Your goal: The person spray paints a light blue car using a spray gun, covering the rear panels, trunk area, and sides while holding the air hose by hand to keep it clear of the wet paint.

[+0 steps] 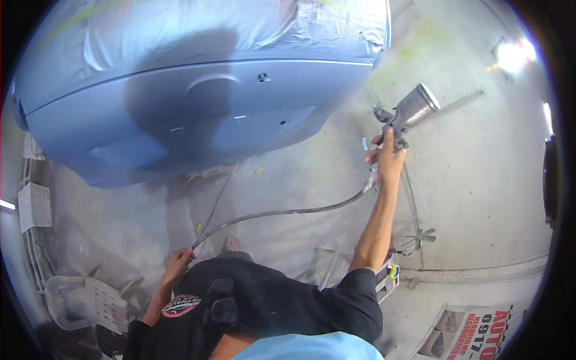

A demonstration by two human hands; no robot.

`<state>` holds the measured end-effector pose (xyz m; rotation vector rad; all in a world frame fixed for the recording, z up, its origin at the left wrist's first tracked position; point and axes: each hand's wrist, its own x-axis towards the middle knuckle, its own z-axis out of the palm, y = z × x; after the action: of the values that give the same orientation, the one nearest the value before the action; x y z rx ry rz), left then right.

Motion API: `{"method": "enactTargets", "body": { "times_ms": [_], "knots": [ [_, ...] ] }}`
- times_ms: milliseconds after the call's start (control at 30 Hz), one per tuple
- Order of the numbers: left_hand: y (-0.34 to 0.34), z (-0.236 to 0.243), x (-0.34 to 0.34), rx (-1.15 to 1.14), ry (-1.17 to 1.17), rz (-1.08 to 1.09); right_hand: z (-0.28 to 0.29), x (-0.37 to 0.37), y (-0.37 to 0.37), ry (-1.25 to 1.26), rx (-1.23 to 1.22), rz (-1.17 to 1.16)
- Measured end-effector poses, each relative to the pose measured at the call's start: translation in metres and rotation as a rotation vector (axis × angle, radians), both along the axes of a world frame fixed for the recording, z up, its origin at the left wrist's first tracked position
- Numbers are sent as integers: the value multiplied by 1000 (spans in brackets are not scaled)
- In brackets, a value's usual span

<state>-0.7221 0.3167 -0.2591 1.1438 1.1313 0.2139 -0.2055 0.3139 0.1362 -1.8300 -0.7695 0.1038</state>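
My right hand is wrapped round the grip of a spray gun, held up to the right of a car panel. A metal paint cup is fixed on the gun. From the gun's grip an air hose curves down to the left. Near my waist, my left hand is closed round that hose. The light blue car bumper fills the upper left, with plastic masking sheet over the part above it. My shadow falls across both.
A bright lamp shines at the far right. Behind my right arm are a small fan and a roll of yellow tape. A white plastic chair stands at lower left, near a white box. A printed banner is at lower right.
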Motion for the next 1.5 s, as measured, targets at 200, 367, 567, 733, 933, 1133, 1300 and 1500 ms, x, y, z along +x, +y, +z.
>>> {"method": "enactTargets", "body": {
  "times_ms": [200, 367, 567, 733, 933, 1133, 1300, 1500],
  "knots": [
    [2, -59, -108, 16, 31, 57, -32, -210, 29, 122, 31, 169],
    [-26, -100, -193, -119, 25, 212, -56, -368, 63, 150, 50, 375],
    [-63, -118, -280, -205, -110, 448, -97, -537, 137, 144, 69, 658],
    [-90, -121, -305, -179, -87, 653, -126, -625, 185, 168, 83, 863],
    [-87, -127, -314, -240, -158, 666, -152, -574, 156, 255, 31, 973],
    [-58, -96, -261, -150, -120, 432, -143, -417, 84, 291, 134, 581],
    [-36, -109, -193, -159, -140, 253, -122, -267, 33, 210, 143, 359],
    [-7, -73, -94, 48, 44, -109, -96, -108, -3, 191, 150, 151]
  ]
}}
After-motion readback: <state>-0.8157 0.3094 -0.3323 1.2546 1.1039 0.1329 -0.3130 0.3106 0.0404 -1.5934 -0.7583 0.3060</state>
